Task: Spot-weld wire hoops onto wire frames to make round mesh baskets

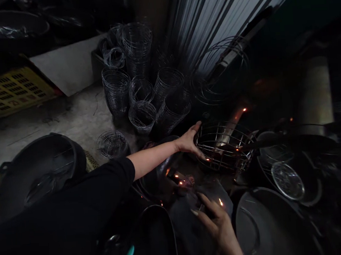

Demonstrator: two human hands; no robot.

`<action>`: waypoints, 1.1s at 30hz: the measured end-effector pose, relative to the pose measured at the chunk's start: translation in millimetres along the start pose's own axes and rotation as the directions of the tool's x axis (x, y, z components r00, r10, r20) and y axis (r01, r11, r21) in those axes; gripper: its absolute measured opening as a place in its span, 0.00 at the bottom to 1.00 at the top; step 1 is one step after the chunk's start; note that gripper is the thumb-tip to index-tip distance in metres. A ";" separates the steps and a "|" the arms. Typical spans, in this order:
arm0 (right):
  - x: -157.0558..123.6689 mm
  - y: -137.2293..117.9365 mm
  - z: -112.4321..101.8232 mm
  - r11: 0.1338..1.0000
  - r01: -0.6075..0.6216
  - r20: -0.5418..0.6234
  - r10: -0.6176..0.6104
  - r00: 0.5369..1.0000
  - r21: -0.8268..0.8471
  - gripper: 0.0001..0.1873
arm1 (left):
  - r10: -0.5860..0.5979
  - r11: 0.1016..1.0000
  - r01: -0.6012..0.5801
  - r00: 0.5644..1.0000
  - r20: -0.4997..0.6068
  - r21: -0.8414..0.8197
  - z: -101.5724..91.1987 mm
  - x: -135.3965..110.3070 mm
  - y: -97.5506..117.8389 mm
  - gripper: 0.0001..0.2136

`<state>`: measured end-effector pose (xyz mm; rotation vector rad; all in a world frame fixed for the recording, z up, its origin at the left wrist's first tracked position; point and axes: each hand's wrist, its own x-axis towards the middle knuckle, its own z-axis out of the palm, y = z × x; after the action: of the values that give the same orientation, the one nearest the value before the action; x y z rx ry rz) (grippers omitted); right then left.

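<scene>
At centre, one wire basket [228, 149], left hand [188, 141] gripping its rim.

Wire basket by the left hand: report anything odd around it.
Orange sparks glow on the wire basket that the left hand holds, and more show near the right hand. Behind, stacked baskets lean over.

Many stacks of wire baskets [140, 79] stand on the concrete floor [71, 118], some upright and some leaning. One small wire basket [112, 143] lies just beside a big black tub [42, 166]. At far left is a yellow crate [12, 91], near a grey board [68, 64]. A corrugated metal sheet [218, 13] rises behind the stacks.
</scene>
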<state>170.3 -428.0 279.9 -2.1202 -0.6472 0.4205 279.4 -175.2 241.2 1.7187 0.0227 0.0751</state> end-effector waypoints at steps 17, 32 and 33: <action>44.0 -92.2 -35.3 0.975 0.164 0.093 -0.152 0.984 -0.147 0.14 | 0.185 0.920 -0.203 0.979 0.085 0.335 -19.8 -103.8 49.4 0.46; 41.3 -38.7 -29.9 0.658 0.339 -0.073 -0.514 0.854 -0.673 0.15 | 0.211 0.899 -0.220 0.975 0.065 0.379 -7.0 -78.4 56.2 0.46; 44.3 -37.4 -32.3 0.668 0.340 -0.089 -0.520 0.849 -0.662 0.14 | 0.213 0.903 -0.222 0.975 0.065 0.369 -5.5 -74.8 56.2 0.46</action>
<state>211.6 -404.2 326.2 -2.4546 -1.2244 -0.4269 202.9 -182.5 294.7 2.1007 -0.1843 0.2290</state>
